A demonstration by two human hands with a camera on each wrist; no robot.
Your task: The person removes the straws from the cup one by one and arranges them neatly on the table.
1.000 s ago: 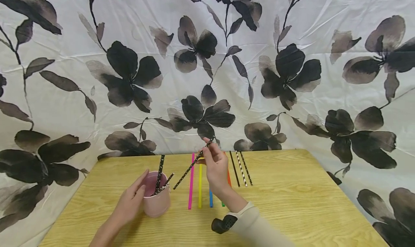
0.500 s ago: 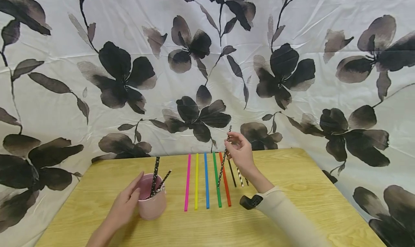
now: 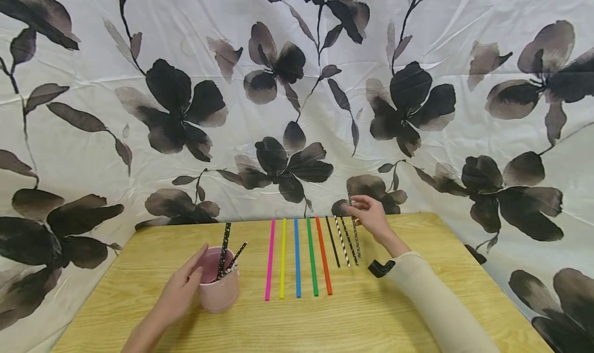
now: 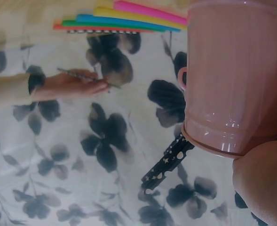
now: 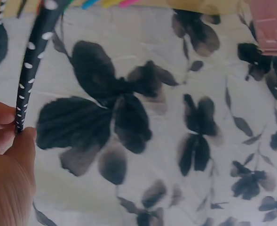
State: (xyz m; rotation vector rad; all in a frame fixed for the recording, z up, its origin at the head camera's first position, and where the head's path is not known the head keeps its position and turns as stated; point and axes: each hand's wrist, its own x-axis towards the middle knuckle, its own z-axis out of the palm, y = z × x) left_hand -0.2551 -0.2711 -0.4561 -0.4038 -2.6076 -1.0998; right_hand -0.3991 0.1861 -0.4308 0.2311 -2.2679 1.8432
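Note:
My left hand (image 3: 178, 288) holds a pink cup (image 3: 219, 295) from its left side; a small pink handle shows in the left wrist view. Black straws with white patterns (image 3: 224, 250) lean in the cup; their lower ends are hidden. Over the table's right back part, my right hand (image 3: 371, 216) pinches a black straw with white dots (image 5: 29, 70) near its upper end. Directly left of that straw lies another black dotted straw (image 3: 350, 242), then a black-and-white striped straw (image 3: 343, 242) and a plain black straw (image 3: 332, 243).
Farther left in the row lie a red straw (image 3: 324, 260), a green straw (image 3: 312, 260), a blue straw (image 3: 297, 260), a yellow straw (image 3: 283, 260) and a pink straw (image 3: 270, 260). Behind the wooden table (image 3: 297, 327) hangs a floral cloth (image 3: 325, 121).
My right hand has carried the dotted straw rightward from near the cup, past the coloured straws, to the row's right end. The straw has turned more upright. My left hand stays at the cup.

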